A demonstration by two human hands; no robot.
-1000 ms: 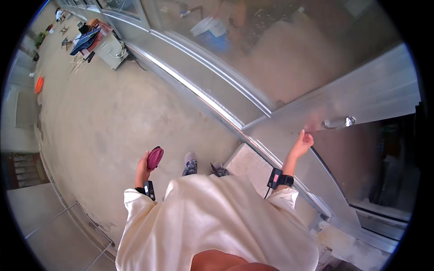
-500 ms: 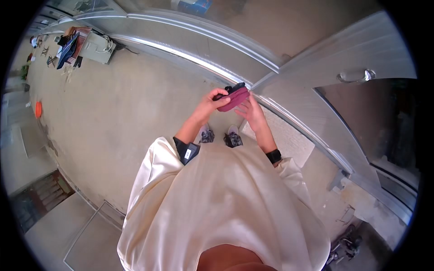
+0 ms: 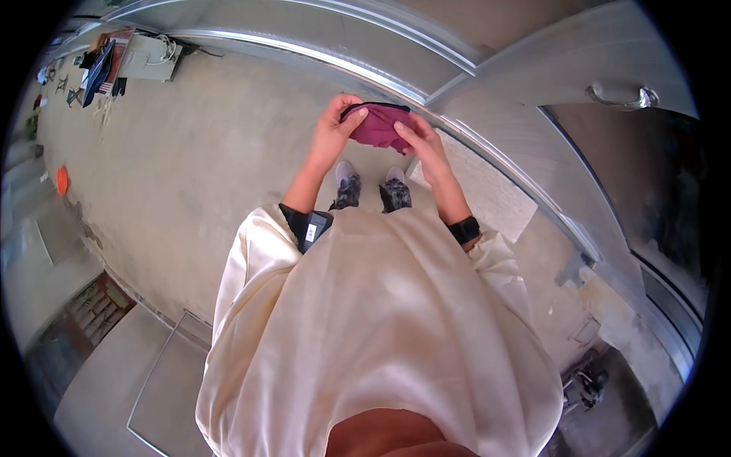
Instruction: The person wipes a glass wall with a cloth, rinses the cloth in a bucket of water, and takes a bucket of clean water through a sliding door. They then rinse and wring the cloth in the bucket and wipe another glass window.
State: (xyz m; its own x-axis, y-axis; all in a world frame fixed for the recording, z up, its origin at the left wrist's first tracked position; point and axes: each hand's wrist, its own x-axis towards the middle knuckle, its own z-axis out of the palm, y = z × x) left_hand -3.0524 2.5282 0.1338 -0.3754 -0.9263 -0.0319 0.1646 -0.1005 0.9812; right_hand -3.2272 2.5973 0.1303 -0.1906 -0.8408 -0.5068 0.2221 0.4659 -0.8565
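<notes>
A maroon cloth item [image 3: 378,128] with a dark upper edge is spread between my two hands, in front of my body and above my shoes. My left hand [image 3: 336,127] grips its left end, thumb on the near side. At its right end my right hand [image 3: 422,142] holds the cloth with the thumb on top; the other fingers are partly hidden behind it. Each wrist wears a black band.
A pale stone step [image 3: 480,186] lies right of my feet, along the metal-framed wall. The door with a silver handle [image 3: 623,97] is at the right. Piled objects [image 3: 103,65] and a grey box [image 3: 148,58] stand upper left, an orange basin [image 3: 62,180] far left.
My right hand has left the door area and taken hold of the maroon cloth. My left hand has brought it to the middle, where it is now spread wider. The view has shifted.
</notes>
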